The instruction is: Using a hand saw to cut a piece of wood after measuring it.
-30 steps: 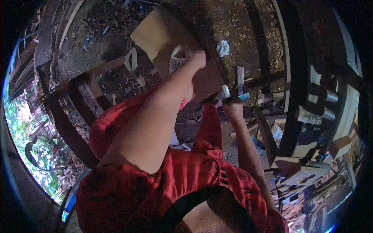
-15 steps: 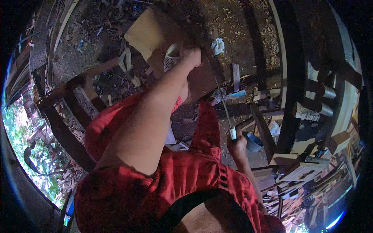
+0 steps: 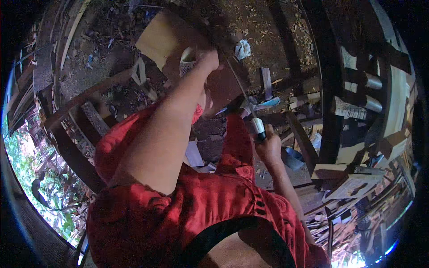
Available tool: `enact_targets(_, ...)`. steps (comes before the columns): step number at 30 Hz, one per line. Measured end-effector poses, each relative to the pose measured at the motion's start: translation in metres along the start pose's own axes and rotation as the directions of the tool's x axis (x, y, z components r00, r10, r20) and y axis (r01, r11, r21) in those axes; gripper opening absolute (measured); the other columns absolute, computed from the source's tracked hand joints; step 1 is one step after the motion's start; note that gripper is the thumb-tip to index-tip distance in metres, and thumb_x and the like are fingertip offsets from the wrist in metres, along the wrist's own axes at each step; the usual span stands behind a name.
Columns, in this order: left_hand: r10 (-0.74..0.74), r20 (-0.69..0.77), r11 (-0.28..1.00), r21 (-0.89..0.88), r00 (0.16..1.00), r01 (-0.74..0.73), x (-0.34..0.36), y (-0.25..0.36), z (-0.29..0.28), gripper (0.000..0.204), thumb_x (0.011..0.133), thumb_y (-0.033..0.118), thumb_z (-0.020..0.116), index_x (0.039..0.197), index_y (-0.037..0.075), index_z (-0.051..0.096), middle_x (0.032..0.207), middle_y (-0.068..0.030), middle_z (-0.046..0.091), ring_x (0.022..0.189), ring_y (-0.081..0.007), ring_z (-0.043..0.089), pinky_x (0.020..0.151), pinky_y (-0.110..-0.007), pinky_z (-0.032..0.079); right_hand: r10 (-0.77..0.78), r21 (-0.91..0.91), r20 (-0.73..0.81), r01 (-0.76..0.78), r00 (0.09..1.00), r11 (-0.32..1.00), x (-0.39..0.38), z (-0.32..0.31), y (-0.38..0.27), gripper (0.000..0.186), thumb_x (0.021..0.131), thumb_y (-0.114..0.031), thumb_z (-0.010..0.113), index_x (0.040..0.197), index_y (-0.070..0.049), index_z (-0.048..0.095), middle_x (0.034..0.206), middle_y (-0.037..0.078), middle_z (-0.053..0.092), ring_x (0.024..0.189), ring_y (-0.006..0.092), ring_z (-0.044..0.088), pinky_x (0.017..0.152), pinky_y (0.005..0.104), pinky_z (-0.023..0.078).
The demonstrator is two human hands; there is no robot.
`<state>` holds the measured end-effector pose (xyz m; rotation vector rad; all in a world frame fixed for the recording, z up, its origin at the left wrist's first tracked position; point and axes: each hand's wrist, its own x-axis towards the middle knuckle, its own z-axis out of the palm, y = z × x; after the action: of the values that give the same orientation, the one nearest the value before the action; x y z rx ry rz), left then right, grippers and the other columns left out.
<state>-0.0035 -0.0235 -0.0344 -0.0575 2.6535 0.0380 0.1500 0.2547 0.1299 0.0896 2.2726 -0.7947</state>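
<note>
A flat wooden board [image 3: 154, 38] lies aslant ahead of me, its far left part lit and its near part in reddish shadow. My left hand [image 3: 209, 60] is closed at the board's right edge, its fingertips lost in shadow. Beside that hand, a foot in a pale perforated clog [image 3: 187, 62] rests on the board. In my right hand [image 3: 269, 146] is the white-and-dark handle of a hand saw [image 3: 243, 91]. Its long thin blade, seen almost edge-on, runs forward along the board's right side; whether its teeth touch the wood is too dark to tell.
A crumpled white scrap [image 3: 242, 49] lies on the littered dirt floor beyond the blade. Wood offcuts [image 3: 266, 83] and a dark bucket-like container [image 3: 293, 159] are to the right. Heavy timbers [image 3: 351, 108] and stacked planks stand farther right; a slatted wooden frame [image 3: 91, 118] is at left.
My right hand has pushed the saw forward and slightly left, its handle now nearer the board. My left hand stays at the board's edge; the whole view has shifted a little.
</note>
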Motion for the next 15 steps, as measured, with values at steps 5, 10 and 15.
enact_targets(5,-0.150,0.365,0.988,0.098,0.919,0.123,-0.003,0.007,-0.026,0.067,0.060,0.038,0.072,0.115,0.007,0.049,0.117,-0.0158,0.050,0.110,-0.0313,0.045,0.097,-0.046,0.030,0.004,0.111,-0.023,-0.001,1.000,0.994,-0.057,-0.002,0.030,0.029,0.075,-0.019,0.060,0.096,-0.003,0.050,0.071,0.020,0.058,0.070,0.0401,0.057,0.057,0.0407,0.045)
enact_targets(10,-0.042,0.034,0.996,0.084,0.999,0.039,-0.014,0.011,-0.032,0.044,0.065,0.034,0.067,0.099,0.007,0.060,0.106,-0.0148,0.057,0.104,-0.0303,0.051,0.098,-0.046,0.028,0.076,0.181,0.002,-0.075,0.997,0.981,-0.076,-0.006,0.044,0.031,0.074,-0.016,0.060,0.100,-0.001,0.050,0.071,0.019,0.057,0.069,0.0379,0.057,0.056,0.0394,0.045)
enact_targets(15,-0.046,0.118,0.997,0.064,0.992,0.039,-0.008,0.006,-0.021,0.038,0.068,0.028,0.062,0.098,0.005,0.061,0.108,-0.0145,0.056,0.106,-0.0295,0.049,0.095,-0.042,0.031,0.151,0.192,0.105,-0.169,0.983,0.967,0.019,0.015,0.005,0.028,0.071,-0.014,0.060,0.095,-0.003,0.051,0.073,0.021,0.058,0.069,0.0397,0.057,0.058,0.0422,0.045)
